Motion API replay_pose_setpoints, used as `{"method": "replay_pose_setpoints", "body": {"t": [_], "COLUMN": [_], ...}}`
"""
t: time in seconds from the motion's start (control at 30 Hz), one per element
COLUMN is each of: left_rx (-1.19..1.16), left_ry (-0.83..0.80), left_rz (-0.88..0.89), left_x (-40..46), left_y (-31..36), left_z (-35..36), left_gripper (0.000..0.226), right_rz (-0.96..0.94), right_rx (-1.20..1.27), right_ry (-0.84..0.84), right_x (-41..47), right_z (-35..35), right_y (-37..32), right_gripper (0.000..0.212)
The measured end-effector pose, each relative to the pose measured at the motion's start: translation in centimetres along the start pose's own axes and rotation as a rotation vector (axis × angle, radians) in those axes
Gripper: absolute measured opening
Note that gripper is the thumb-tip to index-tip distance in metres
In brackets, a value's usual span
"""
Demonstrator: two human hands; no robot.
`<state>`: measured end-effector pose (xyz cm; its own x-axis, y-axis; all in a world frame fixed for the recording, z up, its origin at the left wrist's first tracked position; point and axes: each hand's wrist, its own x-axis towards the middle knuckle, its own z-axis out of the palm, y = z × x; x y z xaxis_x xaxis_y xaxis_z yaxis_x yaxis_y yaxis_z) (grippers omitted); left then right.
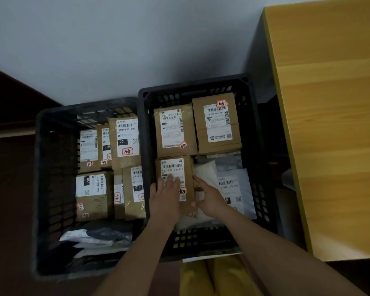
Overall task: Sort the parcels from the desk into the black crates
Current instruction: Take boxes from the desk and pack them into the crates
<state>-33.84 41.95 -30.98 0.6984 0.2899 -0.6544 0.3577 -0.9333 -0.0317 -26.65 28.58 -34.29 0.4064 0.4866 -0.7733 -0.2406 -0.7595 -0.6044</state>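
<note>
Two black crates stand side by side on the floor: the left crate (51,167) and the right crate (259,167). Both hold several brown cardboard parcels with white labels. In the right crate, a brown parcel (175,167) labelled 502-602-12-815 lies at the front left. My left hand (166,197) lies flat on its label with straight fingers. My right hand (209,199) grips the parcel's right edge, thumb at its near corner. Two larger brown parcels (217,124) fill the back of that crate. A grey mailer bag (237,189) lies at the front right.
The wooden desk (329,124) stands right of the crates, its visible top bare. White and dark mailer bags (94,236) lie in the left crate's front. A pale wall rises behind the crates. Yellow trouser legs (212,276) show at the bottom edge.
</note>
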Motion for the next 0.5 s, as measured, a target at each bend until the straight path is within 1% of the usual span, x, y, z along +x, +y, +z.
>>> {"method": "replay_pose_setpoints", "body": {"t": [0.1,0.23,0.37,0.43,0.5], "left_rx": [0.01,-0.018,-0.007,0.01,0.035], "left_ry": [-0.012,0.019,0.082,0.115,0.163], "left_rz": [-0.004,-0.008,-0.002,0.014,0.039], "left_x": [-0.6,-2.5,-4.1,-4.9,-5.9], "left_y": [0.1,0.3,0.6,0.9,1.4], "left_z": [-1.5,-4.3,-8.1,-10.0,-12.2], "left_gripper": [0.082,0.075,0.075,0.082,0.092], "right_rz": [-0.014,-0.052,-0.123,-0.127,-0.132], "right_rx": [-0.057,-0.133,-0.404,-0.575,-0.663], "right_ry": [-0.014,0.018,0.031,0.066,0.137], "right_x": [-1.0,-3.3,-5.9,-7.6,-9.6], "right_z": [-0.9,-3.1,-6.1,-7.6,-8.7], "right_y": [-0.8,-2.4,-4.7,-6.1,-7.4], "right_gripper": [0.09,0.091,0.108,0.114,0.114]}}
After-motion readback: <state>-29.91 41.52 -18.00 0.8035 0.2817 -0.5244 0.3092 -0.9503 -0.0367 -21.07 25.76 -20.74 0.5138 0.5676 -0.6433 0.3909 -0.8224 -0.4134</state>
